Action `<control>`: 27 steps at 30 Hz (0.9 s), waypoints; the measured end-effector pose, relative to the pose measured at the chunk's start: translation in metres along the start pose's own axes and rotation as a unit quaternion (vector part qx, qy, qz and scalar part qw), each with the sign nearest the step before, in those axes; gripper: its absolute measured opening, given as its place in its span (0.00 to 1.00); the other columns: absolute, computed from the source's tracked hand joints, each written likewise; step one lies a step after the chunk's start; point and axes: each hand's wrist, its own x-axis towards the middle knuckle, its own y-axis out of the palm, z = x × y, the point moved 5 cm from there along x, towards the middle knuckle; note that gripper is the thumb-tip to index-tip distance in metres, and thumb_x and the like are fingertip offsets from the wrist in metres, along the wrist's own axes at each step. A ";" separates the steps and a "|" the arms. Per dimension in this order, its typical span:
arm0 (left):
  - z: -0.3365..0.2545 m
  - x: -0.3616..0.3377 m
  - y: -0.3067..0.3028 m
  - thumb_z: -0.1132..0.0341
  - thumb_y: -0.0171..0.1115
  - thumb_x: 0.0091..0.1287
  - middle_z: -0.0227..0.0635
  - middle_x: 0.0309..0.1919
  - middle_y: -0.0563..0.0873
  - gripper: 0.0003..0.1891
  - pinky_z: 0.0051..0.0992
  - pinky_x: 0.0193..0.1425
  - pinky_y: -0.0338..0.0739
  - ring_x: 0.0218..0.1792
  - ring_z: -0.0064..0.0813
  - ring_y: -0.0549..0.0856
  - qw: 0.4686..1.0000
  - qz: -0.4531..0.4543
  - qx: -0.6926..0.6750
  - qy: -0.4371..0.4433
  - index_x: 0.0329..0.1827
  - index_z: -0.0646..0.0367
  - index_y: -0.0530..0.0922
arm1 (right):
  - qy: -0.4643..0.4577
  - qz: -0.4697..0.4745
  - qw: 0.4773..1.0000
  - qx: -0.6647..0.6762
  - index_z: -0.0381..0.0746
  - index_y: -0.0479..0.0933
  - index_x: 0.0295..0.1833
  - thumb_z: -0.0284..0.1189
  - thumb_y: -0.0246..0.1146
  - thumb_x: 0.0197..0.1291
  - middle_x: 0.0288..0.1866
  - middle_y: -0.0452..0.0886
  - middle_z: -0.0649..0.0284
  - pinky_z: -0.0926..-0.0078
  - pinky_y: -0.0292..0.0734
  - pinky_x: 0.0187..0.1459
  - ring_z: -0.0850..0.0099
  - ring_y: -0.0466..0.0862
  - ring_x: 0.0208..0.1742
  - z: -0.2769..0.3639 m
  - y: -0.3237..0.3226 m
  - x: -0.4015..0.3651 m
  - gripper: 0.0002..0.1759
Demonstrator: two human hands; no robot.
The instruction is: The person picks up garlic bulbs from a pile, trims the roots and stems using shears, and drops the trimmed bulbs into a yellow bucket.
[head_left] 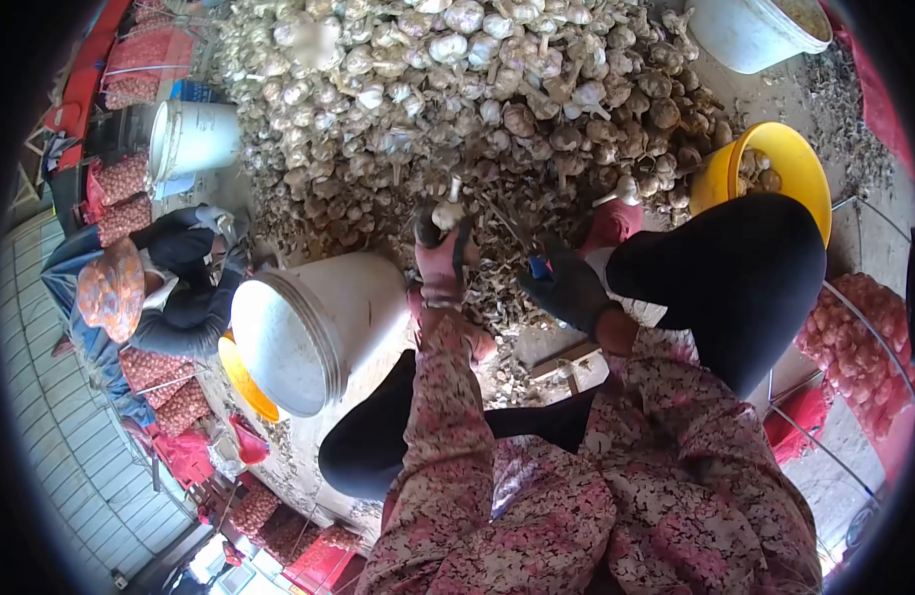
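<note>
My left hand (441,266), in a pink glove with dark fingertips, is closed around a garlic bulb (447,214) whose pale stem points up. To its right, my right hand (568,292), in a dark glove, is wrapped around the blue handle of a pair of shears (517,232). The thin dark blades point up and left toward the bulb, apart from it; how far they are spread is hard to make out. A large heap of garlic bulbs (418,109) lies in front of both hands, with dry trimmings (497,283) below and between them.
A white bucket (368,297) lies tilted beside my left arm. A yellow bucket (809,169) holding some bulbs stands by my right knee. Other white buckets (194,139) stand around the heap. At left, another person (170,288) sits working. Red net sacks (859,337) are at right.
</note>
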 end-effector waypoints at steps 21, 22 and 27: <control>-0.249 -0.103 -0.151 0.58 0.73 0.52 0.51 0.64 0.68 0.42 0.46 0.68 0.62 0.65 0.49 0.68 0.635 -0.423 0.583 0.280 0.69 0.61 0.63 | 0.193 0.028 0.837 0.511 0.42 0.73 0.35 0.43 0.66 0.61 0.24 0.75 0.69 0.76 0.74 0.22 0.77 0.75 0.20 0.000 0.013 -0.032 0.17; -0.242 -0.084 -0.130 0.60 0.72 0.55 0.51 0.60 0.73 0.37 0.45 0.67 0.65 0.62 0.46 0.72 0.663 -0.296 0.557 0.403 0.67 0.61 0.66 | 0.198 0.023 0.834 0.514 0.42 0.73 0.35 0.43 0.66 0.61 0.24 0.75 0.69 0.76 0.74 0.22 0.77 0.75 0.20 0.003 0.014 -0.031 0.17; -0.101 0.054 0.056 0.69 0.61 0.65 0.36 0.43 0.86 0.14 0.25 0.49 0.78 0.43 0.25 0.83 0.937 0.015 0.327 0.124 0.53 0.59 0.79 | 0.254 -0.012 0.787 0.562 0.42 0.73 0.38 0.42 0.67 0.60 0.27 0.76 0.68 0.74 0.79 0.26 0.76 0.77 0.22 -0.011 0.018 -0.019 0.16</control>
